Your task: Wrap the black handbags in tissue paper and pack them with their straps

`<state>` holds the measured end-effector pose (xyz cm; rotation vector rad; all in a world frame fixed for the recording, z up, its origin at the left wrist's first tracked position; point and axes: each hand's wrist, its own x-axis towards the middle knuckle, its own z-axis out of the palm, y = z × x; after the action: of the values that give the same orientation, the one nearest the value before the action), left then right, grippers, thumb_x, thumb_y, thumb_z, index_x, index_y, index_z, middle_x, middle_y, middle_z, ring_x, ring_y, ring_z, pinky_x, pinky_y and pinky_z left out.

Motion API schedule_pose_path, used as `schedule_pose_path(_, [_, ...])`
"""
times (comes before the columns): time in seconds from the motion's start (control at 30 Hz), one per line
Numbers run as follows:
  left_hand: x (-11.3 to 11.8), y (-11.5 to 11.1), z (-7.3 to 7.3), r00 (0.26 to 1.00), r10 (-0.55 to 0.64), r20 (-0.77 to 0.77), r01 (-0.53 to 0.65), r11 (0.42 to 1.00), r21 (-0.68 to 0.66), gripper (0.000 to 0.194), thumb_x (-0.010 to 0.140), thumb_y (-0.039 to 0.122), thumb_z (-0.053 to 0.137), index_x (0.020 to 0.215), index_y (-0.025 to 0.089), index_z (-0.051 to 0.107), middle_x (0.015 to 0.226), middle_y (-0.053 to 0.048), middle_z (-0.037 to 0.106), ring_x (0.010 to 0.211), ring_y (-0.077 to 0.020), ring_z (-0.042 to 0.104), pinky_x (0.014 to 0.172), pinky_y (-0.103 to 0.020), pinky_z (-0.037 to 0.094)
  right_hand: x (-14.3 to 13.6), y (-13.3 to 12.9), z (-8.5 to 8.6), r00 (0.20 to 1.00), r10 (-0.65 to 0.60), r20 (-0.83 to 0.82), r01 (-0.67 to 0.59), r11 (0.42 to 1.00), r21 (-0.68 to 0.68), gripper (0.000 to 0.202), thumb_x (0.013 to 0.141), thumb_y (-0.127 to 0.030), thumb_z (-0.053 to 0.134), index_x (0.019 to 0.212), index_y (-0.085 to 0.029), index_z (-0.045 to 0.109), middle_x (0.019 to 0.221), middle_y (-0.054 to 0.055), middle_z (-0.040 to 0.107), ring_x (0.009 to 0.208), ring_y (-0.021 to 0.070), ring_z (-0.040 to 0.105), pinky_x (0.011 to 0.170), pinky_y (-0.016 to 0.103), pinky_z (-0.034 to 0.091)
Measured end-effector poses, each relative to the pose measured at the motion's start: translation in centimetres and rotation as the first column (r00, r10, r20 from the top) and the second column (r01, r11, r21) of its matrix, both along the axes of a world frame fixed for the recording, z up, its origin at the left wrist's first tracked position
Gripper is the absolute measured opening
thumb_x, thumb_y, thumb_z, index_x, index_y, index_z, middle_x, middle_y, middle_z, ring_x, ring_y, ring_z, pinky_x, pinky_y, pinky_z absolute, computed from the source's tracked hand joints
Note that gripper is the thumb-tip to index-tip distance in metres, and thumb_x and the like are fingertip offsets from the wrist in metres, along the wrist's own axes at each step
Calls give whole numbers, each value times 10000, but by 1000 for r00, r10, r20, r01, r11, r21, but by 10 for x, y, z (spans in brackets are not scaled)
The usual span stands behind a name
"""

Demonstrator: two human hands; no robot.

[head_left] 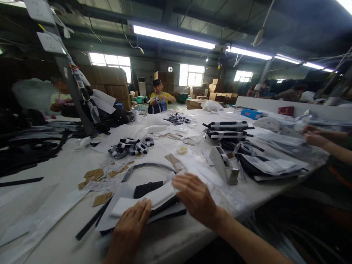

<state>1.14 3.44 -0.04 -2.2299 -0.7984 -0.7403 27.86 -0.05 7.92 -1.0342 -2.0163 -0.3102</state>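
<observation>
A folded white paper-like sheet (pixel 156 197) lies over a flat black fabric piece (pixel 147 188) at the table's near edge. Loose white paper is spread under it, and black straps (pixel 92 220) stick out on the left. My left hand (pixel 133 222) lies with outstretched fingers on the near left part of the white sheet. At the sheet's right end, my right hand (pixel 195 198) rests with its fingers extended against it; its thumb is hidden. A curved clear-wrapped dark strap (pixel 150 165) loops behind the fabric piece.
Brown paper tags (pixel 102 198) lie to the left, with coiled straps (pixel 130 146) behind them. A tape dispenser (pixel 224 165) stands right of my hands, before stacked black wrapped pieces (pixel 228 132). Another person's hands (pixel 316 135) are at far right; a person in yellow (pixel 159 97) sits opposite.
</observation>
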Motion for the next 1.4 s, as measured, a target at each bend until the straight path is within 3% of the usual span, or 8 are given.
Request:
schedule_pose_path(0.1, [-9, -1, 3, 1000, -13, 15, 13, 1000, -16, 387, 918, 87, 406, 1229, 190, 612, 1202, -61, 703, 1037, -203, 667, 926, -334, 471, 64, 25, -1, 938, -258, -232, 266, 964, 3, 228, 962, -230, 528, 1114, -228, 697, 1075, 70, 749, 1030, 226, 696, 947, 396, 546])
schedule_pose_path(0.2, [-16, -1, 3, 1000, 11, 28, -10, 999, -45, 368, 936, 159, 438, 1273, 202, 580, 1222, -60, 695, 1046, -200, 665, 948, -321, 462, 120, 55, -38, 882, -462, -94, 434, 873, -222, 238, 958, -300, 535, 1022, -196, 739, 1029, 90, 766, 956, 253, 731, 868, 406, 590])
schedule_pose_path(0.37, [-24, 3, 5, 990, 87, 110, -78, 994, -82, 397, 933, 234, 449, 1320, 207, 537, 1154, -48, 721, 936, -190, 693, 861, -291, 496, 149, 68, -102, 903, -412, 125, 428, 828, -363, 308, 864, -371, 669, 1094, -174, 727, 1166, 129, 719, 1117, 279, 672, 958, 442, 548])
schedule_pose_path(0.53, [-27, 8, 6, 965, 171, 197, -138, 975, -173, 430, 930, 292, 440, 1347, 216, 510, 1168, -38, 715, 908, -200, 695, 761, -285, 500, 147, 84, -120, 891, -419, 173, 451, 778, -438, 251, 899, -283, 629, 1119, -198, 713, 1241, 106, 688, 1218, 235, 610, 1045, 437, 477])
schedule_pose_path(0.8, [-26, 8, 4, 972, 168, 167, -142, 978, -154, 386, 938, 279, 449, 1310, 216, 531, 1157, -22, 717, 900, -187, 694, 781, -285, 494, 143, 162, -105, 810, -574, 122, 540, 650, -534, 252, 875, -229, 613, 1089, -158, 723, 1264, 137, 671, 1221, 235, 601, 1055, 402, 436])
schedule_pose_path(1.03, [-28, 7, 1, 975, 146, 168, -120, 980, -156, 418, 917, 289, 468, 1326, 221, 519, 1158, -18, 720, 913, -189, 697, 815, -285, 496, 162, 139, -77, 769, -637, 55, 520, 573, -633, 109, 763, -196, 653, 777, -208, 760, 858, 64, 766, 868, 247, 704, 808, 334, 502])
schedule_pose_path(1.23, [-24, 2, 3, 977, 131, 170, -105, 982, -158, 396, 953, 338, 436, 1316, 214, 532, 1172, -33, 715, 937, -200, 687, 878, -302, 480, 175, 127, -52, 690, -684, -239, 409, 640, -650, 192, 730, -385, 682, 720, -194, 697, 696, 30, 697, 705, 201, 647, 711, 309, 491])
schedule_pose_path(1.4, [-26, 3, 0, 983, 116, 140, -96, 985, -143, 396, 972, 355, 421, 1316, 202, 542, 1182, -51, 709, 965, -203, 681, 920, -314, 469, 167, 150, -26, 566, -594, -572, 225, 778, -586, 319, 746, -490, 640, 701, -177, 603, 648, 16, 647, 605, 157, 623, 588, 279, 524])
